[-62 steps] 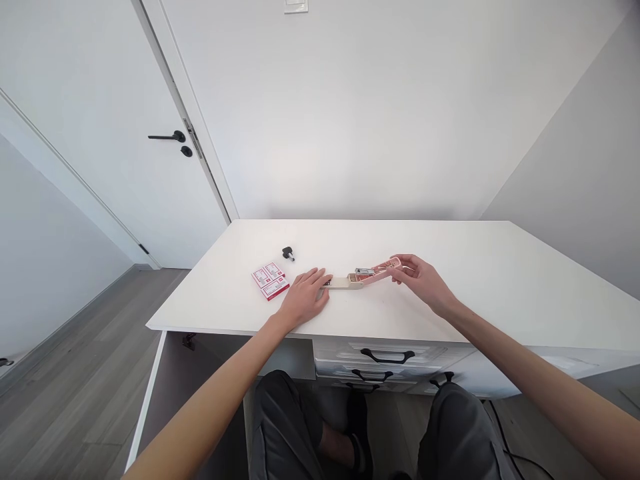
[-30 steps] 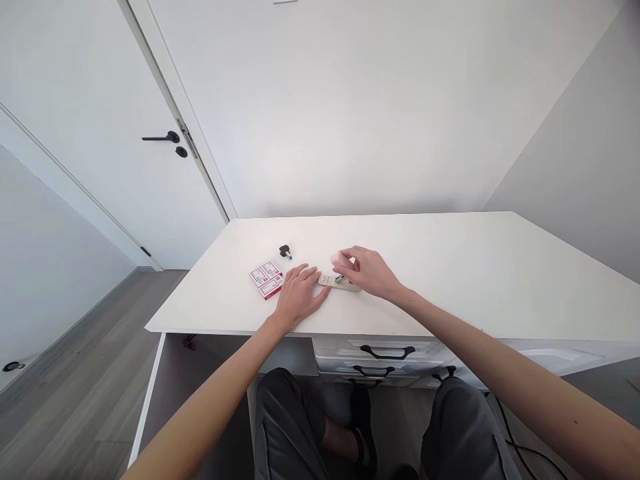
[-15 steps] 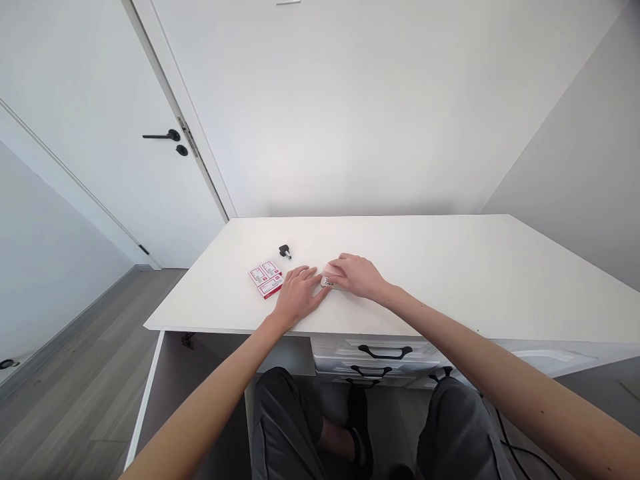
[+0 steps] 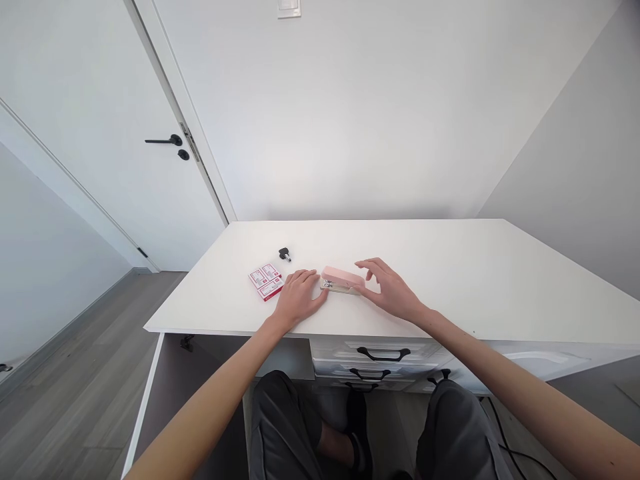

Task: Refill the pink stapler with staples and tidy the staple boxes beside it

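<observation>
Head camera looks forward-down across the desk [image 4: 450, 267].

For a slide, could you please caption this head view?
Left hand and right hand flank a pink stapler on a desk.

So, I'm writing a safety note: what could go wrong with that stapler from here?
The left hand lies right at the metal end of the pink stapler; pressing down could pinch a finger. The right hand is open beside it, so a nudge might slide it.
</observation>
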The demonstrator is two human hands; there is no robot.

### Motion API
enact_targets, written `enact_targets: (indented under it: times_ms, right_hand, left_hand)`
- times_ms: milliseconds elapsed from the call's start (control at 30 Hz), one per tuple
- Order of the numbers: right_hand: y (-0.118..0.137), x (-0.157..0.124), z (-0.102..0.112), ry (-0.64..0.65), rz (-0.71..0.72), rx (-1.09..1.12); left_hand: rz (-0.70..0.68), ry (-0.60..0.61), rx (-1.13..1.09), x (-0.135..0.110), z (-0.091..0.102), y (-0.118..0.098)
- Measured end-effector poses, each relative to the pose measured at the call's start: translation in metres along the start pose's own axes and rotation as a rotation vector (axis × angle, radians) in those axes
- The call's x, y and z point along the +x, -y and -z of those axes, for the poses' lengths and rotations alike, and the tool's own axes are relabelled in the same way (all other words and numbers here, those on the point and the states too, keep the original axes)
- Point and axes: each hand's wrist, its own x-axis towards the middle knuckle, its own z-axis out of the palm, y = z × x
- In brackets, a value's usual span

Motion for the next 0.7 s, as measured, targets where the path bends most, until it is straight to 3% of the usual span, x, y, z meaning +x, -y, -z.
enact_targets:
  times_ms: [233, 400, 700]
  right_hand:
    - [-0.051, -0.03, 0.005, -0.055, -0.187, -0.004]
    - [-0.066, -0.034, 0.005, -0.115, -0.378, 0.052]
    - [-0.065, -0.031, -0.005, -0.024, -0.302, -0.145]
  left_hand:
    - [0.027, 0.03, 0.02, 0.001, 0.0, 0.0]
    - [0.029, 0.009, 0.036, 0.002, -0.002, 0.003]
    - [0.064, 0.031, 0.049, 0.004, 0.001, 0.001]
